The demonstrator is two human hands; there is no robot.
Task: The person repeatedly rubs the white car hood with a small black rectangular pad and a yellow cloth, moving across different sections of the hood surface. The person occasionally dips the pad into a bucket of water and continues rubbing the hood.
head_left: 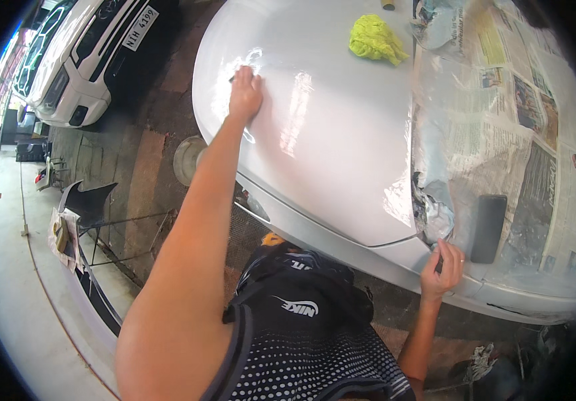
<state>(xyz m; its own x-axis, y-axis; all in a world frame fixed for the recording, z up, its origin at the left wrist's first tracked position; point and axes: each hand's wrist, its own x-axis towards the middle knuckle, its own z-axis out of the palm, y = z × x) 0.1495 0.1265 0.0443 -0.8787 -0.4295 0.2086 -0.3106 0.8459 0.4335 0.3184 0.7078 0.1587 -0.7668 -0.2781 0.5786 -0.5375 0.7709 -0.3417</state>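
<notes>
My left hand presses down on the glossy light-grey car hood, its fingers close together. A small dark edge pokes out beside the fingertips, and most of what lies under them is hidden. Wet-looking streaks shine on the paint around it. At the hood's near right corner, my right hand is curled by the edge of the newspaper masking. Something dark shows between its thumb and fingers, too small to name. A dark grey flat rectangular piece lies on the masking, just right of that hand.
A crumpled yellow-green cloth rests on the hood's far part, with a small brownish cylinder beyond. A white vehicle stands at the far left. Below it, a black panel sits on a thin metal stand.
</notes>
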